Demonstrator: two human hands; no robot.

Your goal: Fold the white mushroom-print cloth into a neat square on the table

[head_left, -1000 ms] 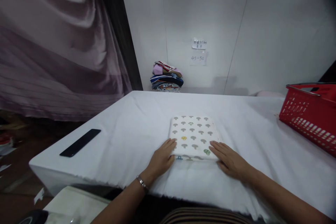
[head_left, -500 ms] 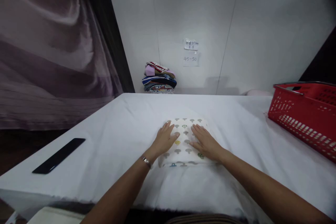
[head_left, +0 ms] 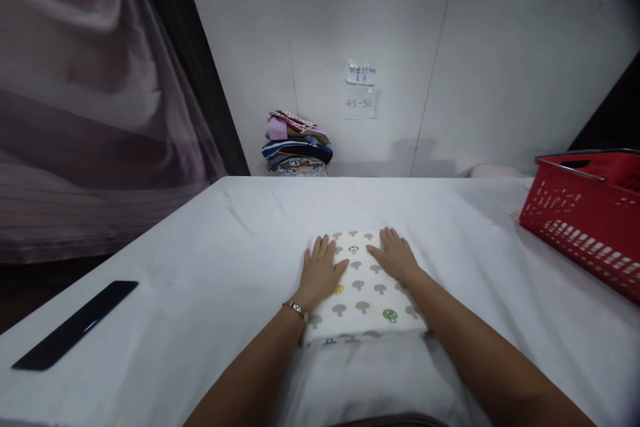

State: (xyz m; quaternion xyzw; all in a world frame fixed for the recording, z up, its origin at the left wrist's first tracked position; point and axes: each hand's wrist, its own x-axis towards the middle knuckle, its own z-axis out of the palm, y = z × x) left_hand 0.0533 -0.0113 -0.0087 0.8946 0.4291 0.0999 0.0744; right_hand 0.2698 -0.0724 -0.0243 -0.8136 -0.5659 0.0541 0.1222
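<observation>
Bare hands (head_left: 319,275), bare forearms (head_left: 250,368), silver-toned band (head_left: 298,311) on left wrist (head_left: 306,300), dark garment edge (head_left: 395,421)

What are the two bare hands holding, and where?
Nothing is held: the left hand and right hand rest open on the folded rectangular white mushroom-print cloth, near its left and right edges.

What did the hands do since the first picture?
The left hand and right hand moved forward, away from the person, from the near part of the mushroom-print cloth to its far part. They lie flat on it; nothing got picked up. The camera view shifted too. The cloth stays folded on the table.
</observation>
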